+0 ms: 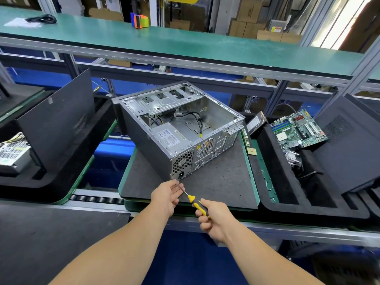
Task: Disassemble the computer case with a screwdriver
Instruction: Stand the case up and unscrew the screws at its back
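- The computer case (176, 128) is seen lying on its side on a dark mat (222, 182), its side panel off and its inside open upward; the rear face with its vents is turned toward the person.
- Inside the case a power supply (167, 136) is seated in the near corner, loose black and yellow cables (195, 120) are draped across the bare floor, and drive bays (164, 99) are fixed along the far wall.
- The screwdriver (192, 199), with a yellow and black handle, is held just in front of the case's near lower corner, its shaft angled up and left toward that corner.
- The right hand (213, 219) is closed round the handle; that grip lies below and to the right of the case, apart from it.
- The left hand (166, 195) is pinched on the metal shaft near the tip, close to the case's corner; whether the tip touches the case cannot be told.
- In a black foam tray (287, 194) on the right, a green motherboard (298, 130) is propped at a tilt, a drive (256, 123) stands at the tray's left edge, and a dark side panel (349, 153) leans at the far right.
- In a black tray (30, 177) on the left, another power supply (12, 153) is lodged, and a dark panel (59, 120) leans beside it.
- A green table (185, 44) runs across behind.
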